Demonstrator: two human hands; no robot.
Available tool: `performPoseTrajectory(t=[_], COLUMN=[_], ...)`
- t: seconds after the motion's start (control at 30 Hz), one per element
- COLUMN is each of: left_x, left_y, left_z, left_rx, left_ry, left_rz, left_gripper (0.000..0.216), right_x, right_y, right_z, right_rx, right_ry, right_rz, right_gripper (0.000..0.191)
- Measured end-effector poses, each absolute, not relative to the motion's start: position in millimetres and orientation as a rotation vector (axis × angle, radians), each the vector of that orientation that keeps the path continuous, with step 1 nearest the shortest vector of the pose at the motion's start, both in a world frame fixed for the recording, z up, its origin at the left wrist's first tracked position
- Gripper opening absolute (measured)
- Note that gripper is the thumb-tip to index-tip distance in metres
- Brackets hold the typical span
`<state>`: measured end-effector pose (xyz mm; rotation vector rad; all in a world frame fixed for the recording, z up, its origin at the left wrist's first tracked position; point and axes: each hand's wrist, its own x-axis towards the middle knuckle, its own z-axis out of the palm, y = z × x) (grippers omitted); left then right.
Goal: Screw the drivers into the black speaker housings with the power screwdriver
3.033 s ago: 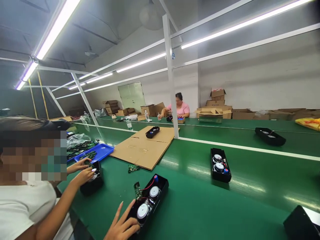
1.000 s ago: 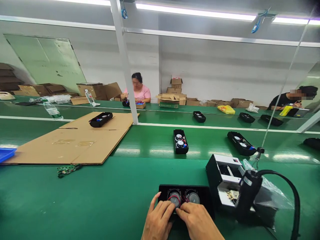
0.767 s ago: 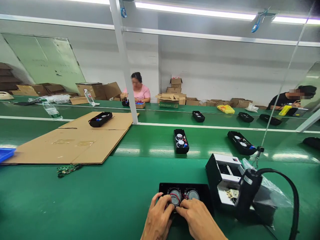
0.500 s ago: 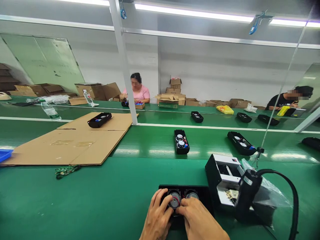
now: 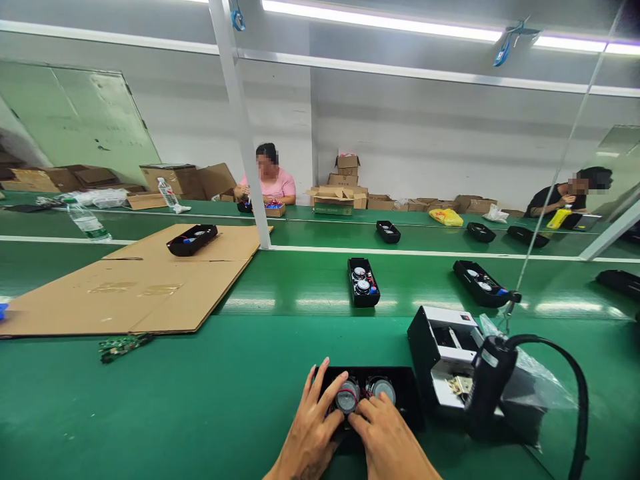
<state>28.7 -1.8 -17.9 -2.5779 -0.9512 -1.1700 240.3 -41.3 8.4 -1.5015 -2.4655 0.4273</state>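
A black speaker housing (image 5: 407, 393) lies on the green bench in front of me, its open side up. Two round speaker drivers sit inside, the left driver (image 5: 347, 398) and the right driver (image 5: 383, 389), with a thin red wire across the left one. My left hand (image 5: 316, 420) rests over the housing's left end, its fingers stretched out and apart and its thumb at the near side of the left driver. My right hand (image 5: 381, 427) bends its fingers down into the housing between the drivers; whatever its fingertips pinch is hidden.
To the right stand a black-and-white machine (image 5: 445, 360) and a black electric screwdriver (image 5: 487, 380) hanging from a cord. Several speaker housings, including one housing (image 5: 364, 283), lie beyond. A cardboard sheet (image 5: 150, 293) and green circuit boards (image 5: 123, 346) are left. Two people sit across.
My left fingers have lifted and straightened away from the left driver. My right hand stays low in the housing. The whole view has shifted slightly.
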Motion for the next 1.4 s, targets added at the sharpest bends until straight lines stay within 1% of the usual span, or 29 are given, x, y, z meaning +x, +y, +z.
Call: performPoseTrajectory(t=[0.1, 0.17, 0.27, 0.37, 0.47, 0.53, 0.6, 0.7, 0.8, 0.87, 0.97, 1.13, 1.27, 1.4], left_x=[25.9, 24.0, 22.0, 22.2, 25.0, 27.0, 28.2, 28.6, 28.9, 29.7, 31.0, 33.5, 35.9, 37.2], left_y=[-0.9, -0.3, 4.8, 18.2, 36.4, 48.0, 58.2, 71.5, 82.6, 88.5, 94.9, 103.2, 108.8, 110.3], left_z=[-20.1, -23.0, -23.8, -10.8, 14.3, 29.5, 38.8, 43.0, 44.9, 48.5, 56.4, 64.3, 65.2, 65.0], left_rx=[-2.623, -2.666, -2.784, -2.966, -3.16, -3.266, -3.337, -3.389, -3.425, -3.439, -3.446, -3.476, -3.483, -3.483], left_ry=[-0.958, -0.98, -1.068, -1.187, -1.347, -1.453, -1.515, -1.533, -1.559, -1.579, -1.618, -1.662, -1.683, -1.697], left_rz=[-1.147, -1.108, -0.999, -0.806, -0.559, -0.46, -0.426, -0.416, -0.415, -0.421, -0.436, -0.397, -0.364, -0.334], left_gripper=[0.009, 0.008, 0.025, 0.034, 0.041, 0.039, 0.032, 0.03, 0.032, 0.033, 0.035, 0.042, 0.045, 0.045], right_x=[239.9, 241.8, 244.4, 245.5, 246.0, 246.1, 246.4, 248.1, 248.6, 246.5, 241.0, 236.8, 237.0, 236.4], right_y=[-42.7, -43.6, -35.7, -10.5, 22.3, 39.8, 50.3, 55.2, 53.3, 51.8, 52.7, 60.5, 61.0, 56.8], right_z=[23.9, 29.8, 41.5, 62.4, 82.9, 91.3, 95.6, 97.6, 98.0, 98.6, 100.0, 101.5, 100.7, 98.2], right_rx=[-1.492, -1.469, -1.493, -1.541, -1.524, -1.504, -1.492, -1.504, -1.553, -1.598, -1.661, -1.689, -1.669, -1.644], right_ry=[-2.422, -2.41, -2.45, -2.51, -2.539, -2.555, -2.561, -2.559, -2.556, -2.542, -2.503, -2.431, -2.407, -2.394], right_rz=[0.647, 0.695, 0.691, 0.752, 0.862, 0.905, 0.934, 0.934, 0.863, 0.813, 0.81, 0.899, 0.908, 0.899], right_gripper=[0.043, 0.051, 0.055, 0.048, 0.036, 0.027, 0.023, 0.024, 0.034, 0.037, 0.032, 0.024, 0.022, 0.025])
